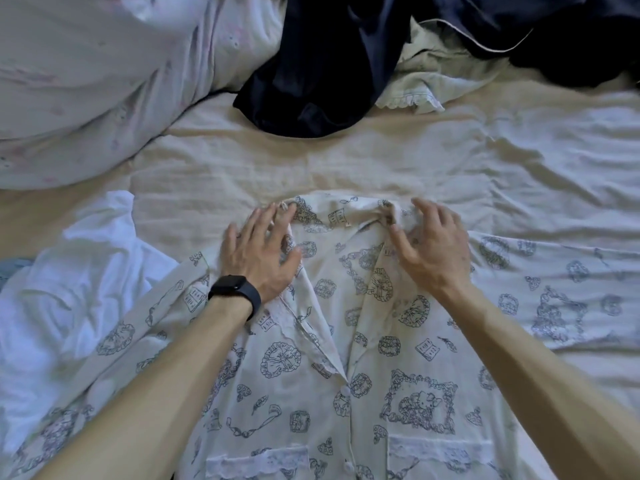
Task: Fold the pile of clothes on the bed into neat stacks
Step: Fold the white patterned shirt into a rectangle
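A cream pyjama shirt [349, 344] with dark line drawings lies front-up and spread out on the bed, collar away from me. My left hand [258, 249], with a black watch on the wrist, lies flat with straight fingers on the left side of the collar. My right hand [427, 242] hovers over the right side of the collar, fingers spread and slightly bent, holding nothing. At the far side of the bed lies a pile with a dark navy garment [322, 71] and a pale green one with lace trim [429, 77].
A white garment [69, 278] lies crumpled at the left beside the shirt's sleeve. A large pale duvet [93, 74] bulges at the upper left. The beige bed sheet [311, 164] stretches between the shirt and the far pile.
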`<state>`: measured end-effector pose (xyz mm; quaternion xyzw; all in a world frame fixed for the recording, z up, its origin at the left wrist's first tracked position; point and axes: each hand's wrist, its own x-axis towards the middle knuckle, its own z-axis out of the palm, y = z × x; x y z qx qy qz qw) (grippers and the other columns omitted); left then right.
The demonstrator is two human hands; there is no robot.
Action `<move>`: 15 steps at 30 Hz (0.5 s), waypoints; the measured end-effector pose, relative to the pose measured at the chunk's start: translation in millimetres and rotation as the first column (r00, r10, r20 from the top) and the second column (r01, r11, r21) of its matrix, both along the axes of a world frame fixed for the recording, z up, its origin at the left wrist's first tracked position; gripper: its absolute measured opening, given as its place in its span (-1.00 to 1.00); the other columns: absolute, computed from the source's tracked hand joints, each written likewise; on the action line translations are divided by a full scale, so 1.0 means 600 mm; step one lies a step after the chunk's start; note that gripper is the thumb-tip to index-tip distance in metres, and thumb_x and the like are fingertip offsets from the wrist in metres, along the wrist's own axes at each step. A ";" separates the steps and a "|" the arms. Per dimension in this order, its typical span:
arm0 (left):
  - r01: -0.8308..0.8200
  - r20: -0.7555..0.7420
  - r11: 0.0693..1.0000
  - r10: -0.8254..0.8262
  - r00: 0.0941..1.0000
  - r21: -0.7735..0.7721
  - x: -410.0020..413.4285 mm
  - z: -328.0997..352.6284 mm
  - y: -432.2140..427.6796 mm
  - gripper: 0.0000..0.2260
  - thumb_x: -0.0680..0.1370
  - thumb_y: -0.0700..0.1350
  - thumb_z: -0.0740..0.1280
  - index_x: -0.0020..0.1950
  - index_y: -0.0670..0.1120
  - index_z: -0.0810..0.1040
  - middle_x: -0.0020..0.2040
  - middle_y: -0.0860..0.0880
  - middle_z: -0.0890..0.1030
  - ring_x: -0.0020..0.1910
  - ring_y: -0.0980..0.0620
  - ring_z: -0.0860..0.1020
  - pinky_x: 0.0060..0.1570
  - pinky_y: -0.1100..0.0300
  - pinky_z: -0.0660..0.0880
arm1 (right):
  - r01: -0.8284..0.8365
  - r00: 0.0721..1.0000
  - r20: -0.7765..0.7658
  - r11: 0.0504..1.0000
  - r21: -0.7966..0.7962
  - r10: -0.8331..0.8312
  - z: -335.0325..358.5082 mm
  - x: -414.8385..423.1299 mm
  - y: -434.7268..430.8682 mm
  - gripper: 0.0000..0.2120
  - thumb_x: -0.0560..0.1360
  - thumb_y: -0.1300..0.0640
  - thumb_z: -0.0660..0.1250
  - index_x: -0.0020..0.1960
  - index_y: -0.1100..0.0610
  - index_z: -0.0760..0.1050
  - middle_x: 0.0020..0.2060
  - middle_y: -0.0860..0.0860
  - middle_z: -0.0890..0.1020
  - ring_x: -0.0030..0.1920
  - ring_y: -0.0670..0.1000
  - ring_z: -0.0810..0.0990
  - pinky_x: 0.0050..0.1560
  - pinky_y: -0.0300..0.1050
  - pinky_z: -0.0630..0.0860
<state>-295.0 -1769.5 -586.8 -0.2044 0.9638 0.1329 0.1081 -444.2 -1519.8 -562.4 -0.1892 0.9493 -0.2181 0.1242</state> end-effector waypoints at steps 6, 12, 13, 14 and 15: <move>-0.179 -0.128 0.983 0.172 0.977 -0.043 -0.099 0.031 -0.012 -0.72 0.56 0.13 0.30 0.22 0.08 0.56 0.16 -0.03 0.55 0.18 -0.09 0.45 0.15 0.00 0.32 | -0.022 0.994 -0.105 0.992 0.124 0.035 0.007 -0.019 -0.002 -0.52 0.54 -0.31 0.31 0.29 -0.01 0.57 0.22 0.02 0.58 0.23 0.11 0.43 0.10 -0.01 0.29; -0.289 -0.184 0.957 0.280 0.942 -0.026 -0.103 0.046 -0.043 -0.83 0.59 0.14 0.30 -0.01 0.07 0.59 -0.02 0.01 0.64 0.04 -0.11 0.55 0.02 0.03 0.34 | 0.040 0.998 -0.064 0.982 0.182 -0.029 0.001 -0.054 -0.025 -0.74 0.58 -0.11 0.27 0.12 0.01 0.61 0.11 0.05 0.61 0.10 0.14 0.47 -0.02 0.00 0.36; -0.301 -0.175 0.954 0.295 0.939 -0.010 -0.101 0.047 -0.041 -0.82 0.60 0.14 0.30 -0.02 0.07 0.58 -0.04 0.01 0.64 0.01 -0.11 0.56 0.01 0.04 0.37 | 0.075 0.996 -0.053 0.985 0.159 -0.067 0.002 -0.049 -0.025 -0.74 0.59 -0.10 0.27 0.12 0.01 0.60 0.10 0.05 0.60 0.09 0.14 0.48 -0.04 -0.01 0.37; -0.303 -0.161 0.953 0.301 0.940 0.014 -0.101 0.047 -0.037 -0.82 0.60 0.13 0.30 -0.01 0.06 0.58 -0.05 0.01 0.63 -0.01 -0.12 0.57 -0.01 0.05 0.41 | 0.093 0.995 -0.044 0.987 0.133 -0.088 0.001 -0.042 -0.026 -0.74 0.59 -0.10 0.26 0.14 0.02 0.58 0.10 0.05 0.59 0.09 0.13 0.48 -0.05 -0.01 0.38; -0.298 -0.152 0.954 0.300 0.942 0.039 -0.102 0.045 -0.032 -0.82 0.60 0.12 0.29 -0.01 0.05 0.58 -0.05 0.01 0.63 0.00 -0.12 0.57 -0.02 0.05 0.45 | 0.095 0.995 -0.044 0.989 0.111 -0.090 0.001 -0.034 -0.028 -0.73 0.59 -0.10 0.26 0.16 0.02 0.57 0.10 0.05 0.57 0.10 0.12 0.49 -0.04 -0.01 0.40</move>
